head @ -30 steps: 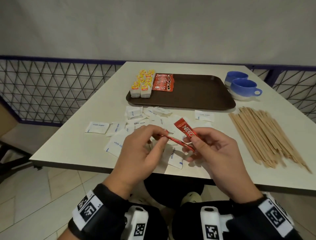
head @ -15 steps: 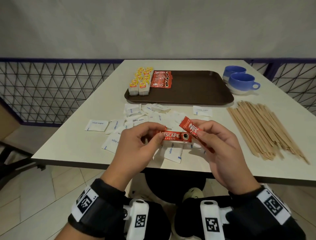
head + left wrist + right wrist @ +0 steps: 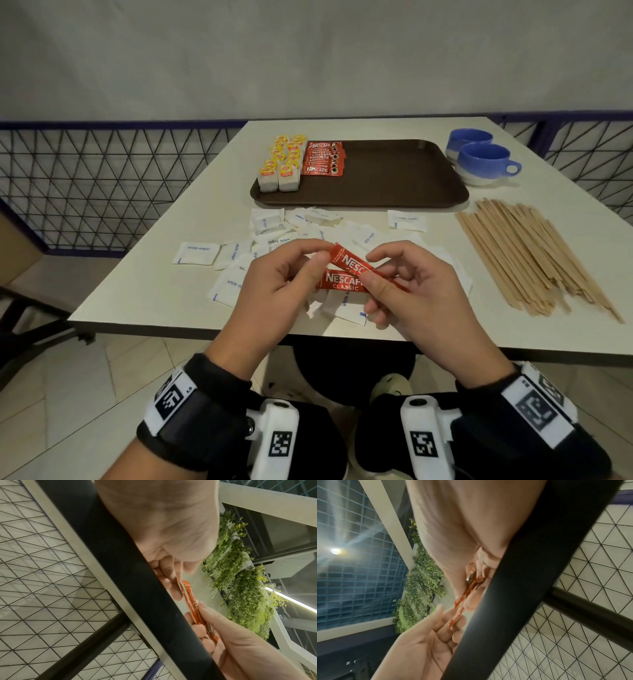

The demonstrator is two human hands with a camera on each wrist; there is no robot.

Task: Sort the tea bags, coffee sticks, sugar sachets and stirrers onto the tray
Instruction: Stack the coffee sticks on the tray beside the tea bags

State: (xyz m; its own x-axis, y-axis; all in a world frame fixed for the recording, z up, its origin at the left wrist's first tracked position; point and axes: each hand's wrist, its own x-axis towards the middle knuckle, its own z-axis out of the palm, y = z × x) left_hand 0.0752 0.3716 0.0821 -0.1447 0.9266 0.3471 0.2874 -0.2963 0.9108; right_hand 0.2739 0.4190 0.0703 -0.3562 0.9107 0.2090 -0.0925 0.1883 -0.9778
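Observation:
Two red coffee sticks are held above the table's near edge, one tilted over the other. My left hand pinches their left ends and my right hand pinches their right ends; the left wrist view shows the coffee sticks edge-on between both hands. On the brown tray, tea bags stand in rows at the far left, with a stack of coffee sticks beside them. White sugar sachets lie scattered in front of the tray. Wooden stirrers lie piled at the right.
Two blue cups stand right of the tray. A wire-mesh fence runs behind and left of the table. The table's near edge lies just under my hands.
The stick pinched by my left hand has turned label-up and come under the right hand's stick. Both hands have closed together, and the sticks now overlap.

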